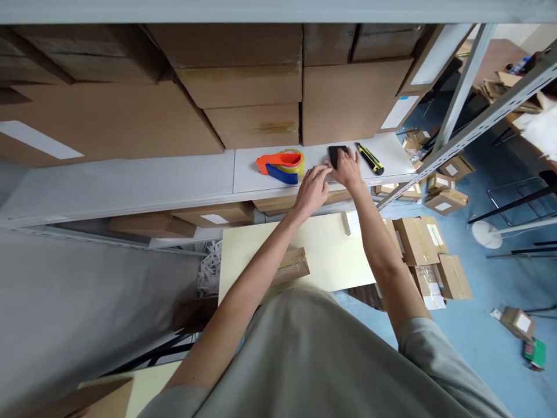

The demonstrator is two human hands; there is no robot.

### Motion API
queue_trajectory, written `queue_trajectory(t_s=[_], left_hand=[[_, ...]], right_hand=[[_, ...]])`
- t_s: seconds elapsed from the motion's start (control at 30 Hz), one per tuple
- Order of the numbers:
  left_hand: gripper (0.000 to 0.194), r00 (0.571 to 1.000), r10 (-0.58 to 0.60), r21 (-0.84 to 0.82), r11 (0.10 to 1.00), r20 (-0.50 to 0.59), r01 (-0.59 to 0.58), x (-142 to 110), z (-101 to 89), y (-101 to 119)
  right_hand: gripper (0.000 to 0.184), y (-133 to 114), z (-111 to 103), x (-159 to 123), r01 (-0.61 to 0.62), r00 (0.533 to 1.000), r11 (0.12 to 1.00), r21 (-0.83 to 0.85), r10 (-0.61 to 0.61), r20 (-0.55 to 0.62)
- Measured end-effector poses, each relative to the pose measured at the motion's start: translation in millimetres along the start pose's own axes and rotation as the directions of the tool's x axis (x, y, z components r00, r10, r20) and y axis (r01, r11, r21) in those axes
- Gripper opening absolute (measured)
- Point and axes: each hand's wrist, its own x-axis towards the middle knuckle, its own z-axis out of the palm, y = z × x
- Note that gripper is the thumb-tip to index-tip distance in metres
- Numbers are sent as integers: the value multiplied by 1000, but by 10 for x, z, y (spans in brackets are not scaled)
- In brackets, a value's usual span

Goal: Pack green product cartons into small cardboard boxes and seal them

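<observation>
A flat black phone [334, 153] lies on the white shelf [187, 177]. My right hand [347, 168] is on it, fingers at its right side and thumb near its front edge; part of the phone is hidden under the hand. Close by on the left, my left hand [312, 190] hovers at the shelf's front edge, fingers stretched out and holding nothing. An orange and blue tape dispenser [278, 160] with a roll of yellowish tape rests left of both hands. To the right of my right hand lies a yellow and black utility knife [369, 158].
Cardboard boxes [256, 87] fill the back of the shelf. Below stands a pale yellow table [335, 255] bearing a small carton [292, 265]. A metal shelf post [483, 116] rises at the right, with more boxes [420, 241] on the blue floor.
</observation>
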Motion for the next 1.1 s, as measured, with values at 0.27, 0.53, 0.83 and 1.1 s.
queue_trajectory(t_s=[0.27, 0.53, 0.83, 1.1], left_hand=[[42, 954, -274, -15, 962, -123, 274, -1749, -331, -27], [41, 906, -361, -28, 931, -220, 364, -2066, -537, 10], [37, 952, -242, -126, 967, -187, 221, -1502, -462, 496], [34, 915, -344, -111, 938, -211, 327, -2035, -484, 352]], right_hand=[[68, -599, 77, 66, 213, 974, 977, 30, -209, -87], [59, -239, 165, 83, -92, 991, 992, -84, 83, -108], [69, -608, 69, -28, 259, 962, 965, 40, -254, -96], [70, -1425, 416, 286, 288, 925, 953, 91, -302, 229]])
